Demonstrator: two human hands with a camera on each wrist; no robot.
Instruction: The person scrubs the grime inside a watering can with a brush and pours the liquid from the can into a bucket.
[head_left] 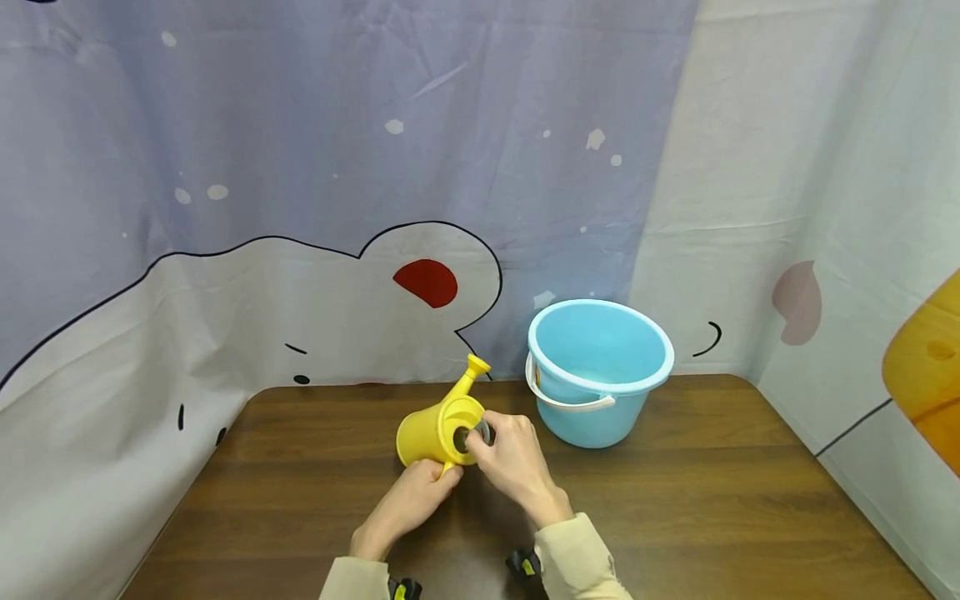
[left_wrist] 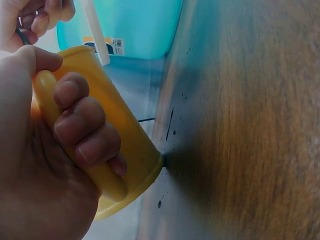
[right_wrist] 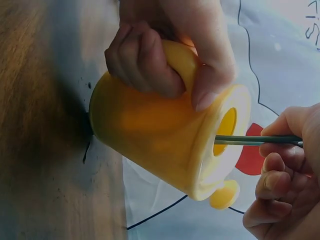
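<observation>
My left hand [head_left: 412, 500] grips the handle of a yellow watering can [head_left: 422, 435], its fingers curled round the handle in the left wrist view. The can is tilted, with its top opening facing me and its spout pointing to the back right. My right hand [head_left: 516, 460] pinches a thin, dark grey-green item [right_wrist: 257, 140] between thumb and fingers. One end of that item reaches into the round hole in the can's top. It looks like two slim strips in the right wrist view and a curved grey piece in the head view; its exact kind is unclear.
A light blue bucket [head_left: 592, 417] with a white handle [head_left: 573, 407] stands at the back of the brown wooden table [head_left: 712, 500], right of the can. Behind the table hangs a printed curtain [head_left: 315, 150].
</observation>
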